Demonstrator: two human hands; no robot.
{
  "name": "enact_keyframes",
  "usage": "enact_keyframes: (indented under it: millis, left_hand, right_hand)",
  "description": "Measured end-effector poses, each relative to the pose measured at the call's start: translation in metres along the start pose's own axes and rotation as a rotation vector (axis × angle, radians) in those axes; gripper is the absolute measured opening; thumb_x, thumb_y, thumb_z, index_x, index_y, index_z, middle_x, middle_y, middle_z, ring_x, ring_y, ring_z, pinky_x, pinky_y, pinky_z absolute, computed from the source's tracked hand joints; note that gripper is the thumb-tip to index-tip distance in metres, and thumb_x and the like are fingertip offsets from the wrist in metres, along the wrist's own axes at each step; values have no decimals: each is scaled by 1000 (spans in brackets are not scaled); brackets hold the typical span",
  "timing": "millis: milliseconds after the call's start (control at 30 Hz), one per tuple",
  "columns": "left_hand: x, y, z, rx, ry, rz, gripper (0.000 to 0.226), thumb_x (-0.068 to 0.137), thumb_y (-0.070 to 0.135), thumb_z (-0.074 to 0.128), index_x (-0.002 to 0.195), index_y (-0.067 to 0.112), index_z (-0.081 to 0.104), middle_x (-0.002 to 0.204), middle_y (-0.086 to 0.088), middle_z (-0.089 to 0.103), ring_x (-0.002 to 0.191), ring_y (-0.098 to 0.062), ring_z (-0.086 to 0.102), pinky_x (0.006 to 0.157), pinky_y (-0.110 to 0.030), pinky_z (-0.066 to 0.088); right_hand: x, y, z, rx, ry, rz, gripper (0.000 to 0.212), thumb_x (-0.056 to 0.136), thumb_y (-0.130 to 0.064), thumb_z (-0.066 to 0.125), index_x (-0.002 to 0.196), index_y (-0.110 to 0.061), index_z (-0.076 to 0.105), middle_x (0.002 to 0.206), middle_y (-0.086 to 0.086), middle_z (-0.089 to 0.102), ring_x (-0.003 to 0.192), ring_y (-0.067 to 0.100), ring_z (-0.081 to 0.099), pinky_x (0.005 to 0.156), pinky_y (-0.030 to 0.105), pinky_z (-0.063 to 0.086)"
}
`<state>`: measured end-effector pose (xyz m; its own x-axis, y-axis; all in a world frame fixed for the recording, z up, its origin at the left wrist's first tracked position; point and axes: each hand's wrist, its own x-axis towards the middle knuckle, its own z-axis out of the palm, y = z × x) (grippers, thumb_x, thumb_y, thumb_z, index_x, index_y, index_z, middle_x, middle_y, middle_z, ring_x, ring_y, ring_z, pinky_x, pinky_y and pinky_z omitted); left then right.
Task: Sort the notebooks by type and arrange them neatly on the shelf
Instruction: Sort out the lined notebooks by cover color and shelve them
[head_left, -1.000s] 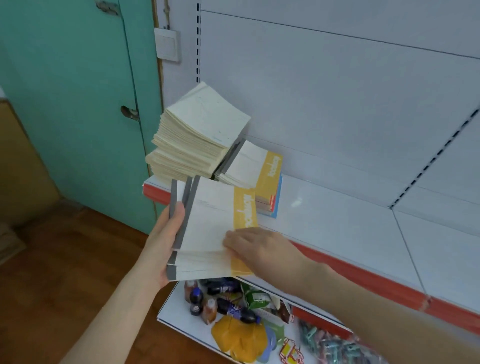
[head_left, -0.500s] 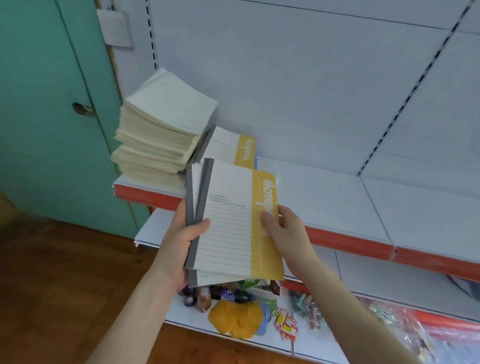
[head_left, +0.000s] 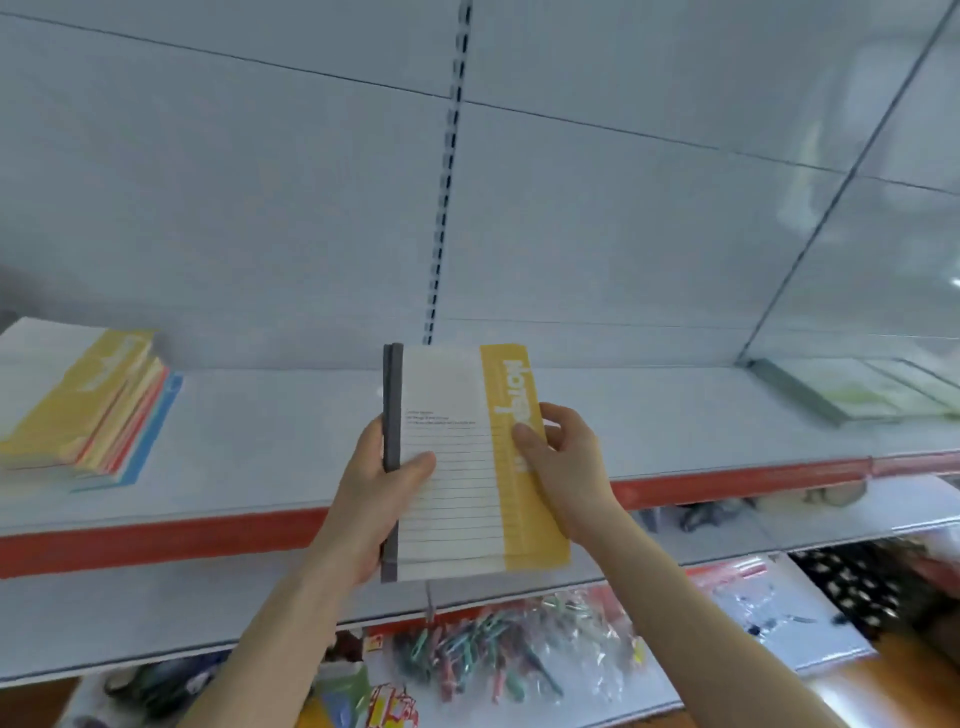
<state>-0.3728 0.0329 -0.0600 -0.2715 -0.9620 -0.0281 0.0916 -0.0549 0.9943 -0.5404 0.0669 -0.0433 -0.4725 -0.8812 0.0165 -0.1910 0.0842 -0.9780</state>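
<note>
Both hands hold a small stack of notebooks in front of the white shelf: lined white covers, grey spines, a yellow band along the right edge. The left hand grips the spine side; the right hand pinches the yellow edge. Another notebook pile lies at the shelf's left end.

You have squared the fanned notebooks into one flush bundle and carried them right, well apart from the pile; your right hand now grips their yellow edge.
</note>
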Motion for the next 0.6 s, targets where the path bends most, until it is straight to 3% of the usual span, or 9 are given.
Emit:
enact_keyframes:
  millis: [133,333,500,600]
  left_hand:
    - [32,-10,134,-7,-86,-23,59,89,7,58,139,23,32,97,2,62,90,-18,64,81,-39,52]
    - [76,-35,278,43,-260,-20,39,89,3,56,117,26,41,91,3,62,82,-12,62,61,-22,46]
    - [126,-62,373,90,-335,-52,42,86,1,55,121,22,45,96,2,63,87,-14,63,66,-24,50]
    - [162,-78,414,100,-314,-88,46,86,-1,55,126,16,42,100,-3,63,88,-19,62,69,-28,49]
  right_hand:
    - [34,19,-125,-31,168,17,26,91,-15,56,116,-14,52,96,3,66,75,13,64,61,24,52]
    - [72,55,-251,-71,394,87,19,90,-11,56,108,-15,55,87,1,66,66,7,61,51,14,49]
    - [130,90,-326,-161,491,163,17,90,-15,55,106,-19,58,80,-9,63,68,8,60,59,21,47]
    - [174,108,-356,-195,512,205,12,90,-16,54,100,-21,60,78,-11,60,66,5,57,58,18,45]
